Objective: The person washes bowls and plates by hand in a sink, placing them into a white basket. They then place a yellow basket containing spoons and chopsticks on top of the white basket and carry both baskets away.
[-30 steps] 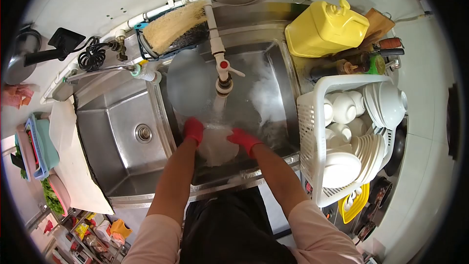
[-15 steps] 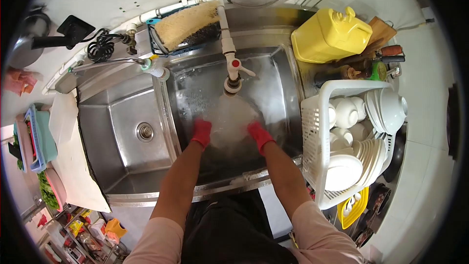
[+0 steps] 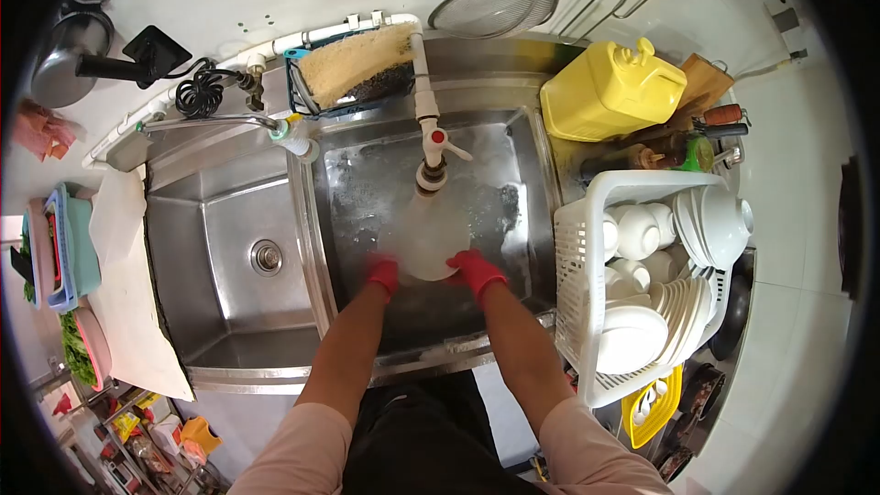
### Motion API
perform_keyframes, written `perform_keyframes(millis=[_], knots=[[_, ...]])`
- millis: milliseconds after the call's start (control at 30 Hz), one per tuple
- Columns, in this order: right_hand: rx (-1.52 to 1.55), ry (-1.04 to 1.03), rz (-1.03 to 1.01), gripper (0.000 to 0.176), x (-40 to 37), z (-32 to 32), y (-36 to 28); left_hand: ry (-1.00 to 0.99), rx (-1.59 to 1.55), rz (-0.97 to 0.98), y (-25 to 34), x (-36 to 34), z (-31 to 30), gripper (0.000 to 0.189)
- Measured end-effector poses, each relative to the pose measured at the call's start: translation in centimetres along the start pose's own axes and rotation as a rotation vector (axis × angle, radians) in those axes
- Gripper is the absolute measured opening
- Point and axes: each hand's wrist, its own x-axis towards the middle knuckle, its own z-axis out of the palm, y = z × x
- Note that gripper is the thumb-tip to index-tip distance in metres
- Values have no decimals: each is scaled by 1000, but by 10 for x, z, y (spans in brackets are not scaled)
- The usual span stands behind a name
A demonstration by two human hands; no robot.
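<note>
A pale round plate (image 3: pixel 427 243) lies under the white tap (image 3: pixel 434 158) in the right-hand sink basin (image 3: pixel 362 151), its outline softened by running water or steam. My left hand (image 3: pixel 381 275), in a red glove, grips the plate's left edge; its fingers are partly blurred. On the opposite side, my right hand (image 3: pixel 477 272), gloved in the same red, has its fingers closed at the plate's lower right rim. Shallow water covers the basin floor around both hands.
On the left is a second basin (image 3: pixel 240 312) with a drain. White bowls and plates fill a white basket (image 3: pixel 570 312) at the right. Behind it stands a yellow jug (image 3: pixel 600 96). A sponge (image 3: pixel 353 60) rests in a rack behind the tap.
My hands have come closer together and slightly nearer to my body. The plate's round shape shows more clearly between them. The whole view has shifted a little.
</note>
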Motion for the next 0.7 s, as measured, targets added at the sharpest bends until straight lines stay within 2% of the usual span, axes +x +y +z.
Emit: perform_keyframes(millis=[67,100,200,233,333,433,467,567,700], knots=[[-190,116,-29,59,-6,7,-4,318,-569,-343,25,-3,-43,20],[-332,211,-38,59,-18,12,-13,452,-721,-409,32,-7,-68,16],[-757,515,-92,62,-70,26,-62,419,-542,-370,58,-56,-167,17],[-893,628,-109,64,-90,27,-79,480,-489,-322,65,-76,-193,20],[-974,755,-211,57,-167,28,-101,643,-395,-199,72,-139,-230,33],[-876,774,-455,58,-221,20,-105,764,-446,-105,68,-187,-251,46],[-821,751,-593,60,-235,22,-104,806,-465,-70,70,-200,-257,50],[-785,767,-804,62,-276,37,-112,919,-662,8,78,-227,-273,56],[-720,687,-1004,60,-311,37,-121,1145,-638,121,91,-262,-311,54]])
